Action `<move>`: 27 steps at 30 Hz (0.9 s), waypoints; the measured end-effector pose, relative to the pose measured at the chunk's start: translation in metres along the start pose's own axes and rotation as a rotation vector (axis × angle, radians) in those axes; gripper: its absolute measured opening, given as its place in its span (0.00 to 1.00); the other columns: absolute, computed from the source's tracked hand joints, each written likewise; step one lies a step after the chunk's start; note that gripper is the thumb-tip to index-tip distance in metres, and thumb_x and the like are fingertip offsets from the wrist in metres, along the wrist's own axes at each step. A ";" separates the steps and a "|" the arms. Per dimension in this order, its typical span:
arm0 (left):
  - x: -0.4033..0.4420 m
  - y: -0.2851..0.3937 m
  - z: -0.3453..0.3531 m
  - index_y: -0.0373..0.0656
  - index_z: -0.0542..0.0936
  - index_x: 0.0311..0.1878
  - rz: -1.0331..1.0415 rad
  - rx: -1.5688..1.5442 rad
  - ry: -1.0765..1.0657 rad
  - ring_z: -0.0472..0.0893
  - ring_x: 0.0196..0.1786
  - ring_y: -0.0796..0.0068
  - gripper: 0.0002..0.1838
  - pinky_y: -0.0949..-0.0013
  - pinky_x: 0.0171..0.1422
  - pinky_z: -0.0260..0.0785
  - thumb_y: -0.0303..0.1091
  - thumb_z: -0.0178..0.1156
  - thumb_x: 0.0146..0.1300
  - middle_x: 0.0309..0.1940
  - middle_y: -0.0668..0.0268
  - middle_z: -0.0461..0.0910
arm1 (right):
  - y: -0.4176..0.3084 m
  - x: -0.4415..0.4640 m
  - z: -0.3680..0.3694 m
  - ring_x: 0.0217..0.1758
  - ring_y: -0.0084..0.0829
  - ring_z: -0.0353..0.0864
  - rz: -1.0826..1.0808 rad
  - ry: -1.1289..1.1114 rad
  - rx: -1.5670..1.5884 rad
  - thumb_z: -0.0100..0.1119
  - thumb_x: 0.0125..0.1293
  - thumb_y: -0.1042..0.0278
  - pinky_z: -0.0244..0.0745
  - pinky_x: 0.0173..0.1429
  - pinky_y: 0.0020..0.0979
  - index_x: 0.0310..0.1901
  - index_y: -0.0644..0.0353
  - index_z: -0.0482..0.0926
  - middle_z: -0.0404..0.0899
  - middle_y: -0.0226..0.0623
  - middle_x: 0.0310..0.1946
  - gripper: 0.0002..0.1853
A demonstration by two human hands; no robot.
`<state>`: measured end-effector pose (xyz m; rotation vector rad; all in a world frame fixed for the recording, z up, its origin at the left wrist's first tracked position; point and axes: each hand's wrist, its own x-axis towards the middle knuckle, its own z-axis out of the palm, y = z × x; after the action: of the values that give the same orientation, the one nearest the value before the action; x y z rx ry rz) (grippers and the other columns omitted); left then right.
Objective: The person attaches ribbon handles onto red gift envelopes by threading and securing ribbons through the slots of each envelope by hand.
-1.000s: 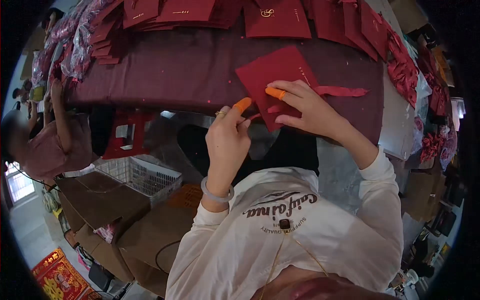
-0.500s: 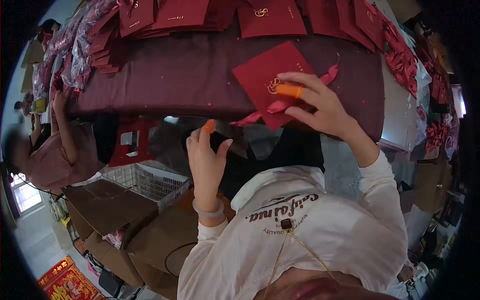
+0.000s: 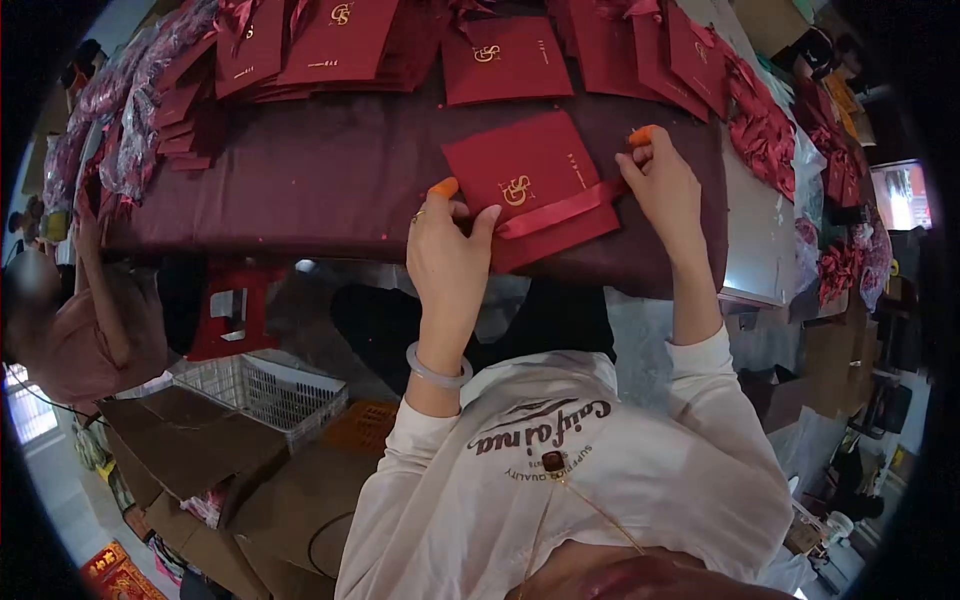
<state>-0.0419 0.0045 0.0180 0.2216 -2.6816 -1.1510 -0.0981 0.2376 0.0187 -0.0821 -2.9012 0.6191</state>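
A dark maroon cloth [image 3: 330,175] covers the table, and stacks of red packets [image 3: 345,55] with gold print line its far side. In the head view, one flat red packet [image 3: 530,165] lies on the cloth at the near edge, slightly turned, its gold emblem facing up. A satin ribbon [image 3: 560,209] crosses its near part at a slant, from the left hand towards the right hand.

The left hand [image 3: 448,235] is at the packet's left side, its thumb and orange-capped finger a little apart, the thumb tip beside the ribbon's left end; whether it grips anything cannot be told. The right hand [image 3: 662,190] is just beyond the packet's right side, its fingers curled and narrow about the ribbon's right end. It also wears an orange finger cap [image 3: 641,135].

Past the flat packet, another red packet [image 3: 507,62] lies apart, on the far side. Plastic-wrapped bundles [image 3: 135,135] lie at the far left, and a heap of red ribbons [image 3: 775,135] at the far right. On the left, a co-worker [image 3: 90,325] sits by a red stool [image 3: 230,310]; a white crate [image 3: 270,392] and cardboard boxes [image 3: 190,435] stand nearer.
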 end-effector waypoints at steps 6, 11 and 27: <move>0.000 -0.008 0.004 0.35 0.74 0.51 -0.181 -0.615 -0.059 0.77 0.37 0.78 0.19 0.75 0.41 0.70 0.25 0.64 0.54 0.32 0.65 0.78 | -0.005 0.004 -0.001 0.40 0.25 0.79 0.231 -0.027 1.171 0.52 0.66 0.72 0.72 0.43 0.24 0.46 0.65 0.74 0.78 0.32 0.33 0.09; 0.003 -0.009 0.001 0.34 0.73 0.51 -0.273 -0.948 -0.155 0.78 0.41 0.78 0.19 0.77 0.45 0.71 0.20 0.61 0.54 0.37 0.64 0.76 | -0.036 0.004 -0.009 0.38 0.17 0.75 0.109 -0.391 1.483 0.55 0.65 0.70 0.70 0.42 0.19 0.46 0.62 0.74 0.77 0.28 0.36 0.10; 0.000 -0.011 0.004 0.35 0.73 0.53 -0.341 -1.051 -0.162 0.77 0.39 0.81 0.20 0.79 0.45 0.71 0.20 0.61 0.56 0.38 0.67 0.75 | -0.081 0.011 0.033 0.38 0.47 0.74 -0.616 -0.263 0.431 0.55 0.61 0.68 0.71 0.40 0.40 0.36 0.64 0.71 0.72 0.45 0.33 0.08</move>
<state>-0.0421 -0.0005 0.0072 0.4025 -1.8082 -2.5487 -0.1159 0.1521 0.0240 0.9638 -2.7033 1.1563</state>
